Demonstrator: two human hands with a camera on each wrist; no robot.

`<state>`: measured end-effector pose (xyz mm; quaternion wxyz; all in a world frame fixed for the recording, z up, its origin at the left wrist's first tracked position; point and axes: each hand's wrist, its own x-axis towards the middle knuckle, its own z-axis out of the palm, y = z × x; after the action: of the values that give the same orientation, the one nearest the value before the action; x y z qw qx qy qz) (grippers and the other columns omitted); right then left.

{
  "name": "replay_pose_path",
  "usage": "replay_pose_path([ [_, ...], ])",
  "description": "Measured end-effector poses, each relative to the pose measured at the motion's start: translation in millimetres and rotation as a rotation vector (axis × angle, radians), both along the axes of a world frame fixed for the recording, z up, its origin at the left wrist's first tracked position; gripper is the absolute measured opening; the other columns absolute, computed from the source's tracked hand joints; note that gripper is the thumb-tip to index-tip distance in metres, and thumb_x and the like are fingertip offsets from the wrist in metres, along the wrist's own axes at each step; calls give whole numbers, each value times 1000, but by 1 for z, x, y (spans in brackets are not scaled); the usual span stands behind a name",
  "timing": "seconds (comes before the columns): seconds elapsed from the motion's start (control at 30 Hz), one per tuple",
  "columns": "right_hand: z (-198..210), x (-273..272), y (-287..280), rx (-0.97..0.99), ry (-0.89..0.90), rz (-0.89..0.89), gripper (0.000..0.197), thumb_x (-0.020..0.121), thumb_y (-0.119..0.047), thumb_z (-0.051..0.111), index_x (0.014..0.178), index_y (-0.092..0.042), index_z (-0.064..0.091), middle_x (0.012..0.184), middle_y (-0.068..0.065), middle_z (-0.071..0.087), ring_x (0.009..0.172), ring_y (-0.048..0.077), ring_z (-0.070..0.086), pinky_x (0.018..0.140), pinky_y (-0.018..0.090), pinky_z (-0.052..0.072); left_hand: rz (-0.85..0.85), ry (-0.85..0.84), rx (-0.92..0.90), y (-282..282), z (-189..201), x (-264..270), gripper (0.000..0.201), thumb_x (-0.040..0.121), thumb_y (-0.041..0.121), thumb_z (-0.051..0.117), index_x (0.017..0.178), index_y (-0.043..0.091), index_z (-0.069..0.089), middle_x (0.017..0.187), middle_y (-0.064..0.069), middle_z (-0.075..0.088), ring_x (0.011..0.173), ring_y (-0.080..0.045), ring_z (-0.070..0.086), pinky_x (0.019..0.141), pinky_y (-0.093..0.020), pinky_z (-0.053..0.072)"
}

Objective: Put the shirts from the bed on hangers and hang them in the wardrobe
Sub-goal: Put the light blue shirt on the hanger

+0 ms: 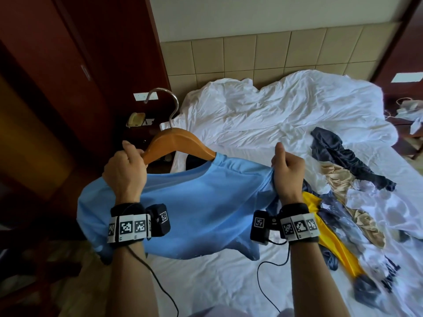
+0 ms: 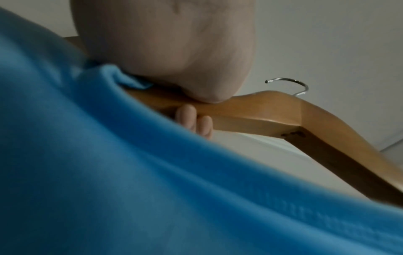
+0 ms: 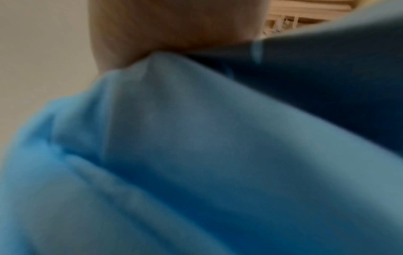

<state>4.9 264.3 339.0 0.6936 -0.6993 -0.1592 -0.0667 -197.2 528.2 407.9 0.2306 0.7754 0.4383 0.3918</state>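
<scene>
Blue T-shirt [image 1: 194,202] half on the wooden hanger [image 1: 178,143]: my left hand [image 1: 126,172] fingers wrap the hanger's arm, my right hand [image 1: 287,175] fingers bunch the shirt's shoulder.

Blurred blue shirt [image 3: 196,155] fills view; right hand [image 3: 174,25] above, touching bunched fabric.

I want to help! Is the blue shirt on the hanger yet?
Halfway: wooden hanger has one arm inside light blue shirt, other arm bare.
</scene>
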Motion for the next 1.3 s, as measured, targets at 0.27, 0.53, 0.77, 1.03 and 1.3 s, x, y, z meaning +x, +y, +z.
replay_pose_path([
  [0.27, 6, 0, 6, 315, 178, -137, 62, 107, -35, 56, 60, 4, 45, 63, 15, 41, 58, 22, 35, 58, 33, 29, -8, 2, -167, 4, 13, -8, 72, 104, 51, 16, 84, 17, 77, 83, -3, 74, 94, -31, 66, 101, -50, 45],
  [0.53, -37, 31, -29, 44, 287, -230, 57, 108, -42, 45, 60, -12, 47, 65, 10, 48, 58, 23, 46, 63, 40, 38, 60, -342, -371, 34, 1, -26, 71, 85, 73, 20, 71, 25, 70, 84, -5, 76, 98, -31, 71, 106, -55, 47],
  [0.77, -10, 23, -8, -374, 27, -137, 61, 105, -61, 28, 108, -23, 76, 125, 10, 72, 120, 34, 63, 107, 54, 45, 33, -120, -180, -3, 14, -12, 68, 108, 50, 18, 93, 19, 77, 105, -11, 77, 112, -36, 64, 106, -45, 42],
  [1.03, 42, -47, 42, -599, -537, 294, 44, 96, -67, 59, 88, -23, 55, 68, -13, 54, 66, 13, 53, 57, 30, 36, -140, 50, -7, -33, 9, 23, 71, 112, 46, 17, 97, 16, 80, 82, -9, 76, 90, -35, 70, 96, -48, 50],
  [1.3, 40, -45, 32, -512, -545, 229, 47, 95, -56, 69, 76, -27, 38, 56, -11, 41, 52, 12, 40, 51, 32, 30, -530, -100, 165, -77, 24, 39, 63, 109, 51, 25, 60, 16, 42, 50, 6, 44, 49, -13, 46, 52, -36, 36],
])
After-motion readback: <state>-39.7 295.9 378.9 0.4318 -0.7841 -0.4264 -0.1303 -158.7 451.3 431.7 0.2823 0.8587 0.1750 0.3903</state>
